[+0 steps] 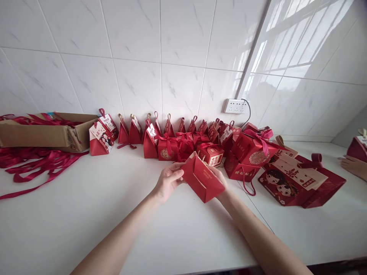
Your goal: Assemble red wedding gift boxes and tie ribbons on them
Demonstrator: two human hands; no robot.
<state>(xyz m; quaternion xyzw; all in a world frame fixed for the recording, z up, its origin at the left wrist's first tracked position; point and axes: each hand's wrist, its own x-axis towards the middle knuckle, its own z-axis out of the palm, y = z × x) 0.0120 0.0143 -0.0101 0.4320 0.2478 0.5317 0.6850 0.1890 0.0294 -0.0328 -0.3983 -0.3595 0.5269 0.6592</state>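
Observation:
Above the white table I hold a red paper gift box (204, 180) between both hands, tilted, with folded flaps and small gold print facing me. My left hand (169, 179) grips its left edge, thumb on the front face. My right hand (220, 178) is behind its right side, fingers mostly hidden by the box. Just beyond stand red gift boxes with ribbon bows, among them one box with a gold-framed label (213, 156). Several triangular red boxes with loop handles line the wall, one of them with a white tag (150, 139).
At left a cardboard box (34, 135) holds red ribbon, and more loose ribbon (43, 162) lies before it. Stacked boxes (249, 152) and larger cartoon-printed boxes (301, 179) stand to the right. A power strip (235, 106) is on the tiled wall. Another person's hand (354, 163) touches a red box at far right.

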